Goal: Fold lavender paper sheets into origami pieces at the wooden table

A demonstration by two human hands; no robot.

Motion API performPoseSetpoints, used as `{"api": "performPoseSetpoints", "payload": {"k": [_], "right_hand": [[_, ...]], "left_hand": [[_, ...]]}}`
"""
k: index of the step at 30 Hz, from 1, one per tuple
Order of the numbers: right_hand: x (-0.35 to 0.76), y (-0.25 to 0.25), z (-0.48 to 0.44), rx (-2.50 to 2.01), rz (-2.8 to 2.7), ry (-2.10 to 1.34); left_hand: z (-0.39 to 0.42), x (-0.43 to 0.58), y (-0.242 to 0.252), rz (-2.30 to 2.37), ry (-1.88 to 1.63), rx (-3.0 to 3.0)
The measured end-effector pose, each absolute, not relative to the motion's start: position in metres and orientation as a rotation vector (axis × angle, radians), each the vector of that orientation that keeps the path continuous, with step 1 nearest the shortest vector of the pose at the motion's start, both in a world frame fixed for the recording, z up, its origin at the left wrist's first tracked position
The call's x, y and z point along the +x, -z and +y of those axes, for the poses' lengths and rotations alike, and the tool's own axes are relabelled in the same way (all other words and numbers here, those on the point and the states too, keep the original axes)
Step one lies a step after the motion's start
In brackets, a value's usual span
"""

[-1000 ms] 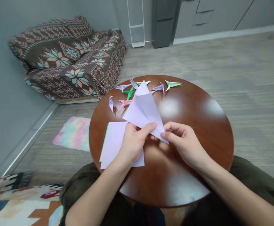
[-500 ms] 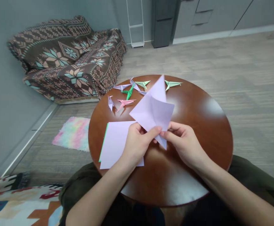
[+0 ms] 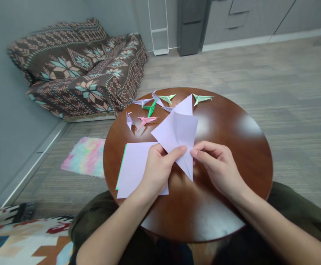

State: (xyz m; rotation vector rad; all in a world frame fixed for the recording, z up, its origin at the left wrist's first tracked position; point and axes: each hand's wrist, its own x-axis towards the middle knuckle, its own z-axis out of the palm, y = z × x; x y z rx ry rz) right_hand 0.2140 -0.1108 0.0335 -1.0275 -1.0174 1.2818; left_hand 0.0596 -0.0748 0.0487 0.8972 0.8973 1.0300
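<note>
Lilac folded paper (image 3: pixel 174 129) is held up by the fingers of both hands, over a round brown table (image 3: pixel 232 125). By the left hand (image 3: pixel 161 162) it is gripped — thumb pressed on top, the other fingers mostly hidden beneath. Its right edge is pinched between thumb and forefinger of the right hand (image 3: pixel 219 162). Broad flaps are spread beyond the fingertips; a narrow point is aimed below them. Flat sheets (image 3: pixel 135 165) are partly covered by the left hand — and a pink figure (image 3: pixel 147 120) is seen farther past its fingers.
</note>
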Motion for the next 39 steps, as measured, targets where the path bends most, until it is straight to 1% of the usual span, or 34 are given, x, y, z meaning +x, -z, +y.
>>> {"api": "performPoseSetpoints", "payload": {"k": [7, 14, 21, 28, 39], "right_hand": [[0.210, -0.034, -0.111, -1.125, -0.989, -1.268], [0.209, -0.031, -0.111, -1.074, -0.924, -1.322], [0.207, -0.035, -0.110, -1.129, -0.967, -1.299], [0.201, -0.042, -0.109, -1.086, -0.910, -1.289], [0.199, -0.046, -0.115, -1.287, -1.022, -1.340]], "left_hand": [[-0.076, 0.063, -0.051, 0.869, -1.051, 0.799], [-0.079, 0.063, -0.048, 0.829, -1.034, 0.837], [-0.078, 0.064, -0.047, 0.857, -1.055, 0.848], [-0.080, 0.066, -0.044, 0.838, -1.044, 0.872], [-0.070, 0.063, -0.049, 0.922, -1.257, 0.793]]}}
